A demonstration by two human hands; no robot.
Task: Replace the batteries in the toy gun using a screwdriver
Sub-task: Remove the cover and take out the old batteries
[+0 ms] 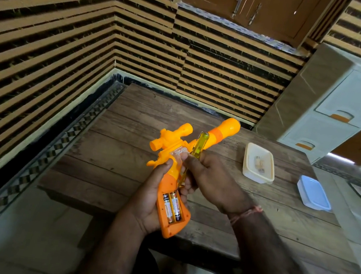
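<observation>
An orange and yellow toy gun (222, 131) is held above the wooden table, muzzle pointing away to the right. My left hand (150, 195) grips its handle from the left. The battery bay in the handle lies uncovered, and two batteries (172, 207) sit side by side in it. My right hand (206, 175) holds a screwdriver (199, 144) with a clear yellow handle, its handle end pointing up and its shaft hidden between my fingers and the gun. The bay's cover is not visible.
A cream plastic tray (259, 163) with small items inside stands on the wooden table (115, 151) to the right. A pale blue lid (314, 193) lies at the table's right edge. A white drawer unit (332, 107) stands behind it. Striped walls close the left and back.
</observation>
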